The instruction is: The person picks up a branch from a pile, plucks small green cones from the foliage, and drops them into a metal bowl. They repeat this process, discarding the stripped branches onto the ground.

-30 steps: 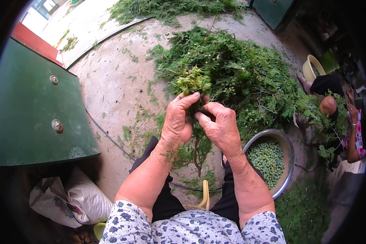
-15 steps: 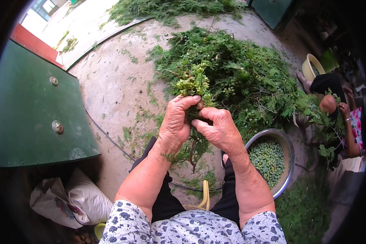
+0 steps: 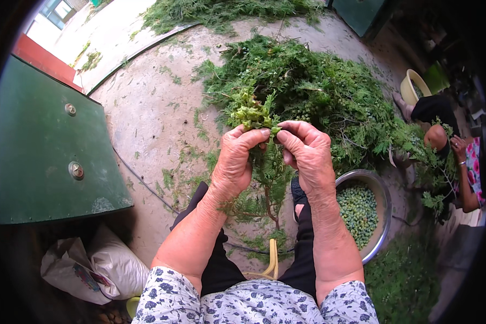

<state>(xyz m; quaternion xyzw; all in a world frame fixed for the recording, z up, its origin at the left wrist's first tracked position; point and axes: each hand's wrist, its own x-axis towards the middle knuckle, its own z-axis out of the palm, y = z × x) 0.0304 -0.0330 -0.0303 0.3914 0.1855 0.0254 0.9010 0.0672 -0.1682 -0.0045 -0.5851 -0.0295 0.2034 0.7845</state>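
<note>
My left hand (image 3: 234, 162) is closed round a leafy evergreen branch (image 3: 270, 189); its brown stem hangs below the fingers toward my lap. Lumpy yellow-green cones (image 3: 249, 115) cluster on the part above the left thumb. Close beside that thumb, my right hand (image 3: 312, 156) pinches with thumb and forefinger at a small green cone (image 3: 275, 130) on the branch. Low on the right, a metal basin (image 3: 386, 216) holds many round green and bluish cones (image 3: 357, 213).
A large heap of cut evergreen branches (image 3: 329, 102) lies ahead. Green metal door panel (image 3: 43, 146) and white sacks (image 3: 113, 259) are on the left. At the right sits another person (image 3: 470, 162) with a branch, near a cream tub (image 3: 414, 86). A dark cable (image 3: 140, 175) crosses the floor.
My right hand has moved up and right, its fingertips now at a cone beside the left thumb. The branch has turned slightly, and its stem hangs further right.
</note>
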